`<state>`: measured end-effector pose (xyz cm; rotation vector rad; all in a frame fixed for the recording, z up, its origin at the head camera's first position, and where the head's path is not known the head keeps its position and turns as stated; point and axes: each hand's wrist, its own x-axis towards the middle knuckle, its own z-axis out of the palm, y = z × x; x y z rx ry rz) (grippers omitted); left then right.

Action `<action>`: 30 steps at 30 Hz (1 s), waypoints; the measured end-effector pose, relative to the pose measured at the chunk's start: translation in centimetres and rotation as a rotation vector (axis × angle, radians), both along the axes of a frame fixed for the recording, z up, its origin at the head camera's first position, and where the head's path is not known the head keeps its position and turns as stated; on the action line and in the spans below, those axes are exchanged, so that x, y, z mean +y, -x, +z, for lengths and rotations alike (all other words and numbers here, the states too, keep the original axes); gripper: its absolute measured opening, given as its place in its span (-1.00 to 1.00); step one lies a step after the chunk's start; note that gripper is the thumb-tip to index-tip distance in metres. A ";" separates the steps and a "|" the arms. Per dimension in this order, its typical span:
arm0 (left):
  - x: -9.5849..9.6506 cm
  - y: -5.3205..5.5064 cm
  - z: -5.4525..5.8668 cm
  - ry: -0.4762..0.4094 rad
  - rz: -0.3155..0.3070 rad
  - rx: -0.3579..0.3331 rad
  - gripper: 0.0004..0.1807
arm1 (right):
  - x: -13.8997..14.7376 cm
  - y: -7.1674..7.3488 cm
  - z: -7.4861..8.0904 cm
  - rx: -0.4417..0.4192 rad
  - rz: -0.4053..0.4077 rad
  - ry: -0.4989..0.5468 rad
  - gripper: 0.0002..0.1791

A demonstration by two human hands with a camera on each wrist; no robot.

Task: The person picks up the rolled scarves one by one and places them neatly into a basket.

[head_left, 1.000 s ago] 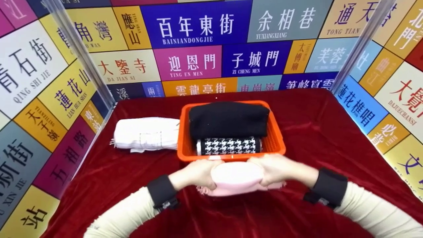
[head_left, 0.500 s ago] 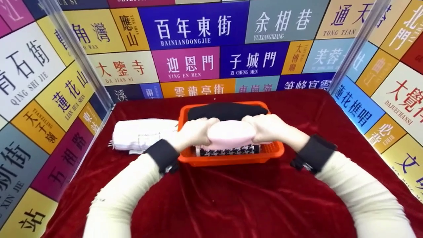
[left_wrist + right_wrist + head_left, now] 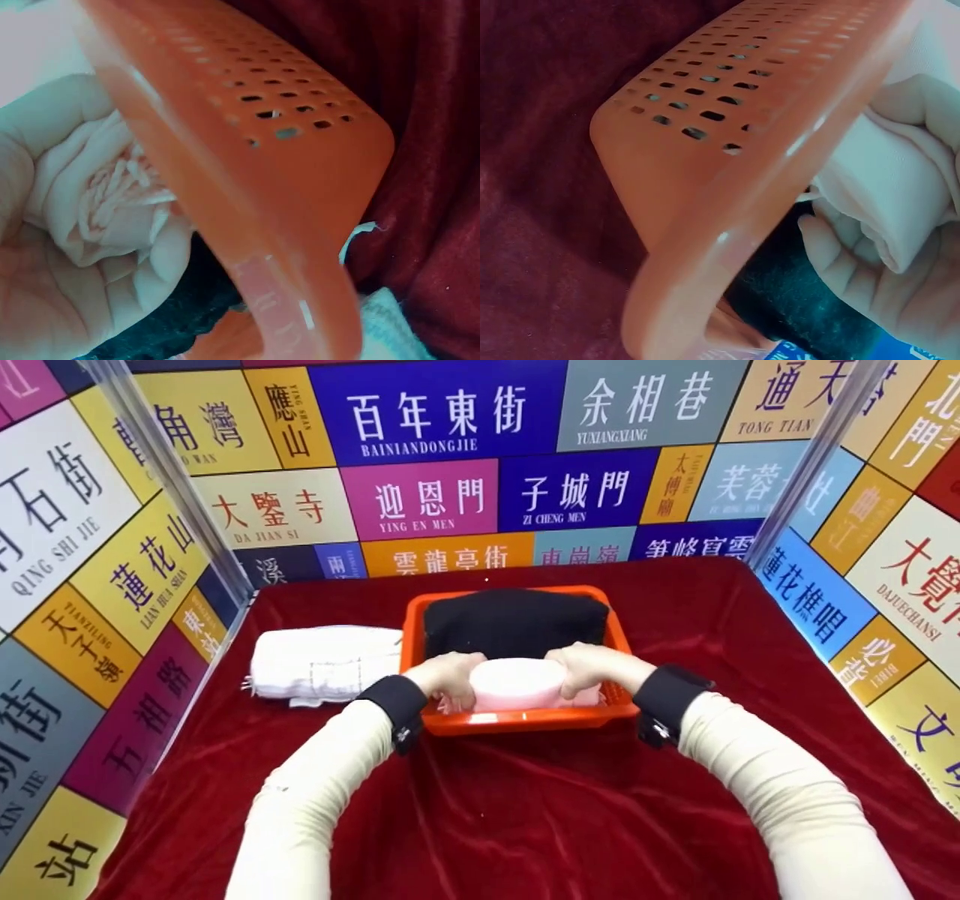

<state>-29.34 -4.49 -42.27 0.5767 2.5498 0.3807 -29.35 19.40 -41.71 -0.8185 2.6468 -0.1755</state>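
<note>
Between my two hands is a rolled pink scarf (image 3: pixel 517 684) with fringed ends, low inside the front half of an orange plastic basket (image 3: pixel 525 724). The left hand (image 3: pixel 452 675) grips its left end. In the left wrist view the fingers curl round the roll (image 3: pixel 82 199), with the twisted fringe (image 3: pixel 124 191) poking out beside the basket rim. My right hand (image 3: pixel 591 667) grips the other end; its fingers wrap under the roll (image 3: pixel 892 191) in the right wrist view. A black folded cloth (image 3: pixel 517 622) fills the back of the basket. The houndstooth roll is hidden under the scarf.
A white rolled scarf (image 3: pixel 326 664) with fringe lies left of the basket, right beside its wall. Dark red velvet cloth (image 3: pixel 525 817) covers the table. Sign-printed panels (image 3: pixel 442 416) stand at the back and both sides, with clear corner posts (image 3: pixel 817 450).
Both hands have carried the pink scarf from in front of the basket, up over its rim, and down inside onto the houndstooth roll's place. The white scarf and black cloth stay put.
</note>
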 end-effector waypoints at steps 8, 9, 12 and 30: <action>-0.2 -0.1 -0.8 -0.002 0.006 0.008 -0.38 | -0.3 0.3 -1.1 -0.082 -0.042 0.007 -0.56; -0.2 0.0 -0.9 -0.010 0.015 -0.009 -0.39 | -0.3 0.3 -1.2 -0.089 -0.040 0.008 -0.55; -0.3 0.2 -1.1 -0.038 0.050 -0.083 -0.47 | -0.2 0.4 -1.3 -0.113 -0.034 0.003 -0.54; -11.2 0.4 4.0 -0.681 0.215 0.313 -0.48 | 6.9 -6.0 3.8 0.288 -0.173 0.696 -0.65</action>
